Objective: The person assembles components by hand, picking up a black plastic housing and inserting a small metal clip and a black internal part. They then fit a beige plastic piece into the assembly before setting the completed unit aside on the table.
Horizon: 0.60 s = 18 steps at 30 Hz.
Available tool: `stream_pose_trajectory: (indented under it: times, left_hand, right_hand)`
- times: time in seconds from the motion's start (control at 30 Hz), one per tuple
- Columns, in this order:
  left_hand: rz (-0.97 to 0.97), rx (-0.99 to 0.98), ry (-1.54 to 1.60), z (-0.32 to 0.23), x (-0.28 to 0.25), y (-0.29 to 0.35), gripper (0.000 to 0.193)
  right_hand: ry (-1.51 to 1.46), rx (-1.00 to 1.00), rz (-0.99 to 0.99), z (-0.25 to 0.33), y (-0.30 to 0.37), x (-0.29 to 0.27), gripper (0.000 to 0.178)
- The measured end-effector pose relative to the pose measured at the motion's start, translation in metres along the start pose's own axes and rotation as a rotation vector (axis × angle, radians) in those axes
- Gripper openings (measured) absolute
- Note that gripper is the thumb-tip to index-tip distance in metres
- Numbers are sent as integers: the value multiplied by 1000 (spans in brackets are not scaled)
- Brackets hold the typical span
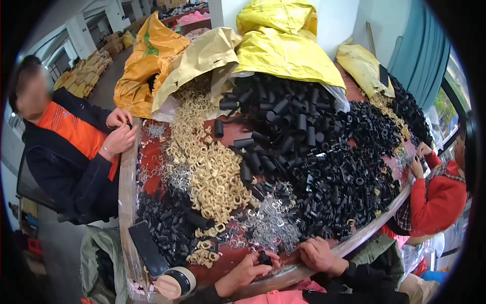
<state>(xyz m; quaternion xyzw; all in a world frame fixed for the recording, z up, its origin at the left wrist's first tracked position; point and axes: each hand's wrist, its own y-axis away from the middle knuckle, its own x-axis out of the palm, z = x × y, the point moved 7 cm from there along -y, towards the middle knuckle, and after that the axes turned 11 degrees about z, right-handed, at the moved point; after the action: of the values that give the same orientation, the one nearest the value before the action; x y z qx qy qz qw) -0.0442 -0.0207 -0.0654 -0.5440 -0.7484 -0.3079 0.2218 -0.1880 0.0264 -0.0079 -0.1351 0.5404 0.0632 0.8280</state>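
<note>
Evidently, the left hand (245, 271) pinches a small black part (264, 258) between thumb and fingers, at the near edge of the table (126, 192). The right hand (319, 254) is curled at the same edge; whether it grips anything cannot be told, its fingers hiding the palm. Just beyond the hands lies a pile of silver hooks (273, 223), with tan rings (215, 175) to its left and black tubes (283, 106) farther back. A dark phone (148, 248) lies near the left corner.
</note>
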Motion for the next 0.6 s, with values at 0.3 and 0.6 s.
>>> stream_pose_trajectory:
  times: [0.3, 0.6]
  left_hand:
    - [-101, 84, -342, 4, 15, 3, 21]
    - [-257, 226, -641, 1, 35, 7, 14]
  right_hand:
    - [-420, 65, -124, 26, 14, 8, 11]
    - [-1136, 228, 95, 19, 14, 43, 10]
